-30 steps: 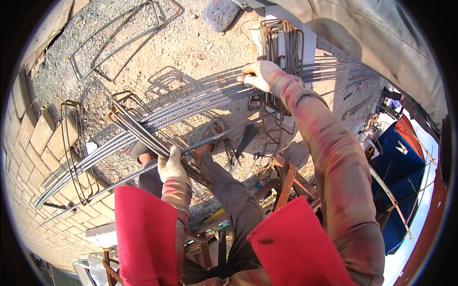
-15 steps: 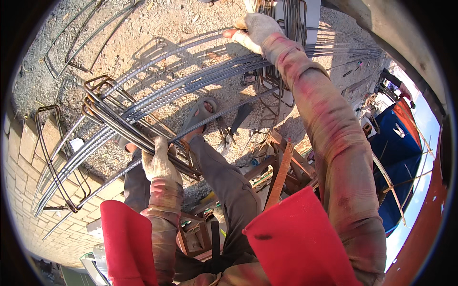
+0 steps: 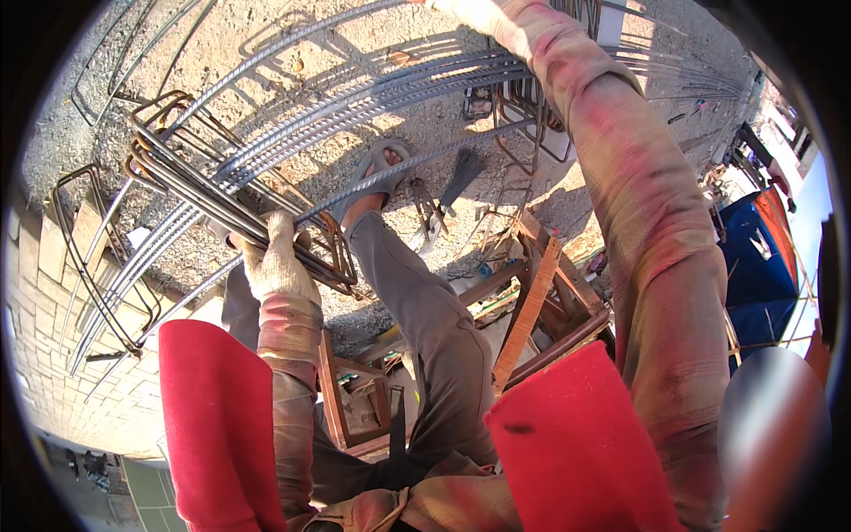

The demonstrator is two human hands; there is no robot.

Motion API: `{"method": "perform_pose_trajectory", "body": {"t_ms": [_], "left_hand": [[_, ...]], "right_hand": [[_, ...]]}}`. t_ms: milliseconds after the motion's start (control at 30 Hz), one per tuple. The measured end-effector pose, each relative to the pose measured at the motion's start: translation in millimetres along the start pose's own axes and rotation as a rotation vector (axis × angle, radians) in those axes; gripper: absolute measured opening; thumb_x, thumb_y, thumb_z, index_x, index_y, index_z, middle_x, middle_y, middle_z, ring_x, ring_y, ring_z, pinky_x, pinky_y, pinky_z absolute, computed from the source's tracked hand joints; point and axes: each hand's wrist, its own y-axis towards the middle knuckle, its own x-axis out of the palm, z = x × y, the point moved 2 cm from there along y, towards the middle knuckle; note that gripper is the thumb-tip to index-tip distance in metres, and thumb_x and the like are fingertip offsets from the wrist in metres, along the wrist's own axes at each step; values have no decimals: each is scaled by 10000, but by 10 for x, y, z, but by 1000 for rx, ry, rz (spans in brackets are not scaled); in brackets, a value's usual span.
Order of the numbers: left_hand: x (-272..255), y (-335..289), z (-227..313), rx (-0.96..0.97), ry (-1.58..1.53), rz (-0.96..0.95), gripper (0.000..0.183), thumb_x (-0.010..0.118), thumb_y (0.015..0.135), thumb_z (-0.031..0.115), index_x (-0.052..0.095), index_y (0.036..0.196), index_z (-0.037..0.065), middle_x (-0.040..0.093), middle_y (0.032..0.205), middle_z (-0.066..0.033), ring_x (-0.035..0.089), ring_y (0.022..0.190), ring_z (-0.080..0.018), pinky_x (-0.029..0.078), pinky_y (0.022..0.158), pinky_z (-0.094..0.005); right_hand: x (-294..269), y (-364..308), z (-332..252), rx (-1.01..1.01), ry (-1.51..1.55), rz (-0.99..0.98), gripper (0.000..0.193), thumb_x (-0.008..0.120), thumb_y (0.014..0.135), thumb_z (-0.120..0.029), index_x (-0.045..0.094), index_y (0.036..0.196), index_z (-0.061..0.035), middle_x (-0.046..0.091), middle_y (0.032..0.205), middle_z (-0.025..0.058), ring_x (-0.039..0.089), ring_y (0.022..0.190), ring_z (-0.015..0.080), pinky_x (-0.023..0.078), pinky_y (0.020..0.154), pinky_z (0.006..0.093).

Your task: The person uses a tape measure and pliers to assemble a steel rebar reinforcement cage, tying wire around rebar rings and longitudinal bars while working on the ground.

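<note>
My left hand (image 3: 282, 262), in a cream knit glove, is closed round a bundle of bent steel stirrups (image 3: 197, 184). These rectangular loops are threaded around several long ribbed rebars (image 3: 355, 99), which run from lower left to upper right. My right hand (image 3: 468, 11), gloved too, reaches far out at the top edge beside the far end of one rebar; its fingers are mostly cut off there. Another group of stirrups (image 3: 529, 102) hangs around the bars below my right forearm. A single stirrup (image 3: 89, 266) stands around the bars' left ends.
Loose stirrups (image 3: 133, 53) lie on the gravel at the upper left. Pliers-like tools (image 3: 430, 213) lie by my sandalled foot (image 3: 377, 173). A wooden frame (image 3: 532, 301) stands right of my leg. Paving bricks (image 3: 89, 390) cover the left side; a blue tarp (image 3: 753, 257) hangs at right.
My right hand has gone further out, toward the top edge, and is now largely cut off. The view has shifted, so the bars and my left hand appear higher and slightly left.
</note>
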Motion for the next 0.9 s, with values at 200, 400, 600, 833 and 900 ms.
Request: {"method": "perform_pose_trajectory", "body": {"t_ms": [200, 400, 600, 833, 900], "left_hand": [[133, 68, -10, -31, 32, -59, 92, 592, 847, 123, 544, 870, 48, 578, 704, -31, 536, 561, -118, 438, 503, -250], [117, -14, 10, 8, -18, -309, 129, 576, 888, 161, 521, 935, 53, 585, 751, -58, 559, 559, -131, 490, 490, -267], [60, -104, 98, 199, -17, -504, 240, 576, 896, 146, 526, 1101, 33, 601, 905, -49, 584, 766, -129, 492, 690, -243], [-222, -354, -28, 143, 311, -696, 346, 586, 877, 148, 497, 1181, 10, 594, 1030, -49, 573, 906, -129, 456, 814, -276], [-338, -451, -32, 74, 415, -716, 363, 625, 852, 198, 525, 1144, 7, 610, 981, -42, 571, 875, -117, 457, 788, -276]], "right_hand": [[-10, -332, -34, -113, -22, 513, 303, 683, 798, -292, 614, 976, -58, 622, 886, 133, 614, 791, 271, 490, 708, 332], [321, -1210, -612, 242, 624, 222, 227, 664, 772, -243, 586, 882, -59, 591, 828, 111, 603, 797, 284, 489, 702, 366], [608, -1719, -1912, 215, 1215, -137, 263, 561, 850, -130, 547, 1086, -15, 595, 849, 66, 529, 777, 111, 444, 728, 265], [860, -1484, -2056, 604, 1977, -499, 152, 625, 836, -119, 611, 901, 18, 632, 827, 101, 612, 748, 176, 500, 677, 277], [890, -1524, -2051, 702, 2095, -406, 203, 658, 818, -120, 604, 928, 42, 654, 864, 154, 658, 786, 246, 547, 696, 320]]}}
